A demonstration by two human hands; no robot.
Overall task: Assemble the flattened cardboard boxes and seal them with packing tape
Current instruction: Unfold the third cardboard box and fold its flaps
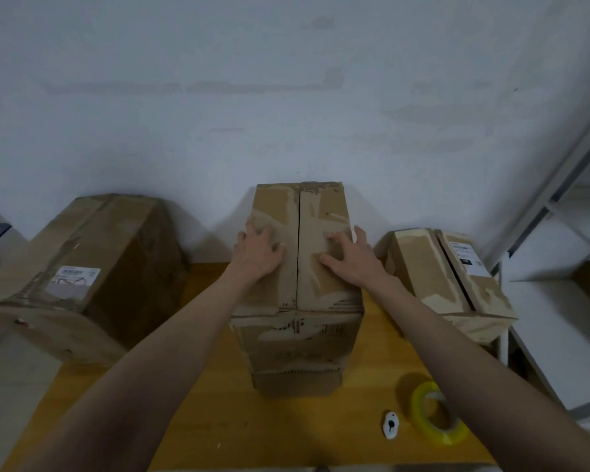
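The fingers (252, 233) of the left hand (258, 255) lie spread and released on the left top flap of the middle box (300, 301); the right hand (351, 260) presses flat on the right flap, grasping nothing. This box stands on the wooden surface (218, 420). Left of it is a larger box (92, 267), right of it a smaller box (447, 284). In front of it, to the right, lie the tape roll (436, 420) and a small white tool (390, 424).
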